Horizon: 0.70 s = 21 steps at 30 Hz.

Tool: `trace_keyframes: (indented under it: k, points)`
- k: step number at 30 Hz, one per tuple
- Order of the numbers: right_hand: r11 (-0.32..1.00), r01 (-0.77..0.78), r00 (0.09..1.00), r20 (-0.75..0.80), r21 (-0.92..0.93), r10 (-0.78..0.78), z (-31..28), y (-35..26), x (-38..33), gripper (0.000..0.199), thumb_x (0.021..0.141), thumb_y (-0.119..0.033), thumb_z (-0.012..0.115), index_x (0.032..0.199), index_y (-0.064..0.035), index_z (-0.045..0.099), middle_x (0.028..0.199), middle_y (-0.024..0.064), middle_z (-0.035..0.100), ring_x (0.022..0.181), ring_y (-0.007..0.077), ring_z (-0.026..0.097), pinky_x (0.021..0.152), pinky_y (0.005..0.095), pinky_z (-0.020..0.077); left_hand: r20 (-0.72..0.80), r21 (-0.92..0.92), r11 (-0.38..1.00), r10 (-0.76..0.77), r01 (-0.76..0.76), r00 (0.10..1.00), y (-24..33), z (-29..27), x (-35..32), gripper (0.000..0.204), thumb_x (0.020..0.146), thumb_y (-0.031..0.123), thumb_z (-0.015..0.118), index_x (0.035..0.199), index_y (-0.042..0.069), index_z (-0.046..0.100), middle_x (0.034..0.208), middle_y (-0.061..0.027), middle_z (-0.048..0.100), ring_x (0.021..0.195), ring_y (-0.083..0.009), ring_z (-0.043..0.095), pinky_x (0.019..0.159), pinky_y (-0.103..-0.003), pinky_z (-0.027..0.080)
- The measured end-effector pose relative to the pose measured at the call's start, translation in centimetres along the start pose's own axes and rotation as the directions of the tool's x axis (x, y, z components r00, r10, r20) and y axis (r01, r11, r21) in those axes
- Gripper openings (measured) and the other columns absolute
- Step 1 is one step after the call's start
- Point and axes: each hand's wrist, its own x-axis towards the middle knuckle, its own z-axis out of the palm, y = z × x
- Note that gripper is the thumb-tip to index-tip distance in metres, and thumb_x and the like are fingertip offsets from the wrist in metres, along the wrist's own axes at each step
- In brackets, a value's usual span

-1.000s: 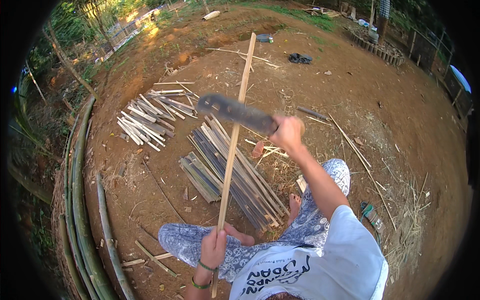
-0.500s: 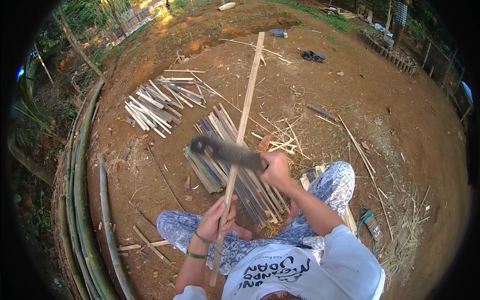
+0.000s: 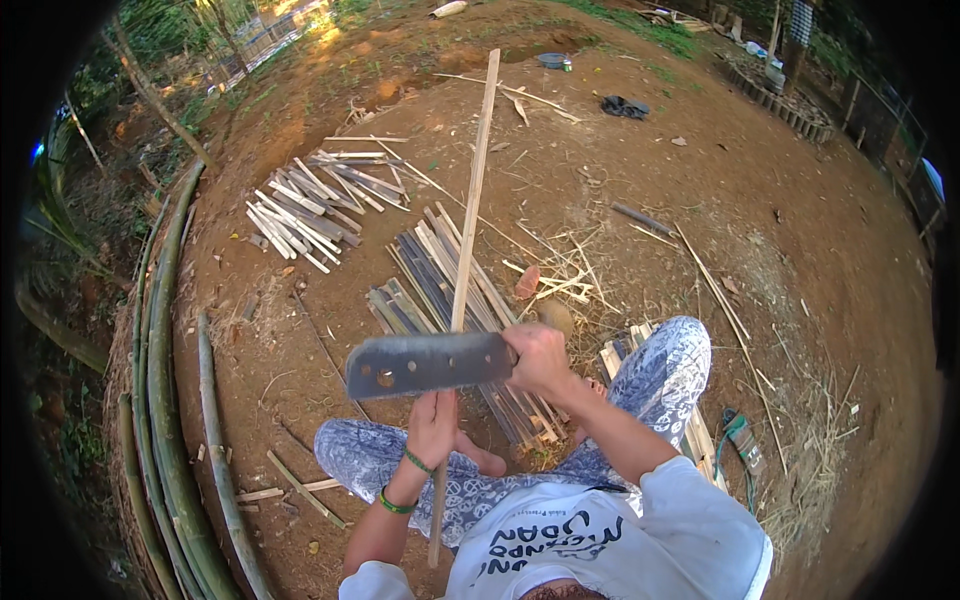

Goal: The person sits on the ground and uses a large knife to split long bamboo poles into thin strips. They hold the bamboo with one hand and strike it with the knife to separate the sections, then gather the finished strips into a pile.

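My right hand (image 3: pixel 540 357) grips the handle of a cleaver (image 3: pixel 425 362), whose wide dark blade has several holes and points left. The blade lies across a long pale bamboo strip (image 3: pixel 474 200) and hides a stretch of it. Just below the blade, my left hand (image 3: pixel 432 432) is closed around the strip's lower part. One end of the strip reaches toward my lap and the other slants up and away. Whether the edge touches the strip I cannot tell. Beneath lies a bundle of split bamboo strips (image 3: pixel 432 262) on the ground.
A pile of short pale sticks (image 3: pixel 300 210) lies at the far left. Long green bamboo poles (image 3: pixel 165 400) run along the left side. Thin shavings (image 3: pixel 560 285) are scattered ahead. At the right is a green tool (image 3: pixel 742 442); a black bag (image 3: pixel 624 107) lies farther off.
The cleaver has come down and left, its broad side now facing up. The bamboo strip has turned more upright, its far end shifting left. My left hand still holds it.
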Motion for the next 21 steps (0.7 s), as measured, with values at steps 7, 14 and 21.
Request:
trace_keyframes:
  k: [7,14,21]
  points:
    - [0.963,-0.084,0.994,-0.082,-0.257,0.065,-3.3,5.2,6.0,0.014,0.066,-0.013,0.069,0.078,-0.0073,0.069,0.067,0.0134,0.067,0.061,0.0306,0.066,0.059,0.0411,0.0528,0.048,0.088,0.994,0.057,-0.061,0.997,4.6,-1.7,-4.9,0.037,0.106,0.025,0.041,0.077,0.003,0.049,0.058,-0.001,0.047,0.051,-0.0095,0.043,0.047,-0.03,0.033]
    - [0.878,-0.36,0.932,-0.172,-0.316,0.32,-9.3,13.0,13.8,0.025,0.074,-0.018,0.066,0.094,-0.0067,0.076,0.079,0.0162,0.073,0.068,0.0297,0.07,0.067,0.0438,0.056,0.193,0.066,0.998,-0.014,0.001,0.981,1.3,-4.4,-11.7,0.04,0.105,0.032,0.044,0.078,0.003,0.05,0.055,-0.0016,0.047,0.048,-0.0092,0.045,0.044,-0.029,0.034]
    - [0.868,-0.46,0.882,-0.206,-0.186,0.423,-11.3,13.6,14.3,0.02,0.078,-0.014,0.066,0.091,-0.0035,0.075,0.07,0.0186,0.068,0.059,0.026,0.063,0.059,0.0373,0.0512,0.418,-0.479,0.792,-0.173,0.378,0.892,-1.2,-5.4,-12.5,0.047,0.103,0.05,0.043,0.083,0.008,0.049,0.054,0.0005,0.042,0.042,-0.0087,0.037,0.041,-0.024,0.029]
